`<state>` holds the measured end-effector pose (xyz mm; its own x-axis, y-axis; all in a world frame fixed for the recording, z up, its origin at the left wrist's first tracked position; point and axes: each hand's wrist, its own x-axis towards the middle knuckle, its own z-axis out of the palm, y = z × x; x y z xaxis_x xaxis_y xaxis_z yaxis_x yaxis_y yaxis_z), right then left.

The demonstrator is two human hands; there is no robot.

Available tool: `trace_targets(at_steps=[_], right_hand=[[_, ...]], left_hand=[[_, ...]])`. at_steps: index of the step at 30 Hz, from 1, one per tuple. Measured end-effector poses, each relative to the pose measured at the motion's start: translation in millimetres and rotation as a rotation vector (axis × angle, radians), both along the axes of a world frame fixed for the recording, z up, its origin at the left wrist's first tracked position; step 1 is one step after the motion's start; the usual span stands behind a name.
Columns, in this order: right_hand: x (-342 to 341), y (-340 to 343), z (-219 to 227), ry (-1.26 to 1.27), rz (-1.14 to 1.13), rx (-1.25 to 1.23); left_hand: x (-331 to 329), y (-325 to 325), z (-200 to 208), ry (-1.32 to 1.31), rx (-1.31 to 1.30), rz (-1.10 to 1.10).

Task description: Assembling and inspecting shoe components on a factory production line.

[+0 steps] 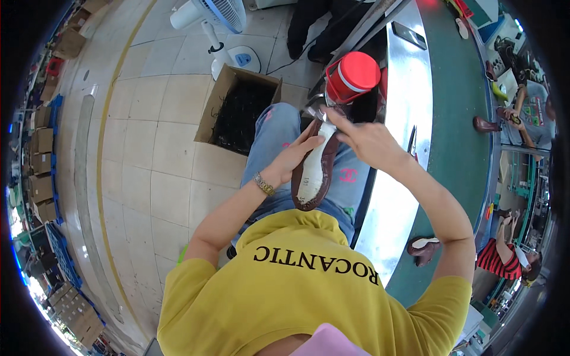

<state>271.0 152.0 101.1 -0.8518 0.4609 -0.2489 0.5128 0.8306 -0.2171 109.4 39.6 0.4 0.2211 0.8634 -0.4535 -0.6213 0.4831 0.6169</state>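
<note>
I judge the brown shoe (313,169) stiff, best held mid-side, where fingers of the left hand (294,158) clasp it; what the blurred right hand (369,142) grips, I cannot tell.

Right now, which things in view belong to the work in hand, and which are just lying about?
Seemingly part of the job:
brown shoe in the left grip
metal tool, blurred, at the right grip
perhaps the box of dark scraps

Apparently just lying about:
phone
red jug
fan
</note>
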Motion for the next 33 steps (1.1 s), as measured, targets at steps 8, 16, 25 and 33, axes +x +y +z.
trace_targets(at_steps=[8,16,25,33], right_hand=[[-8,-9,15,0.189,0.081,-0.018],[-5,-19,16,0.256,0.041,-0.025],[-11,-29,22,0.158,0.051,-0.078],[-5,-25,11,-0.092,0.04,-0.125]], left_hand=[[-10,-5,-3,-0.091,-0.042,-0.001],[-15,-2,-6,-0.105,-0.062,-0.087],[-16,-48,-25,-0.608,-0.229,-0.013],[15,-45,-31,0.075,0.09,0.074]])
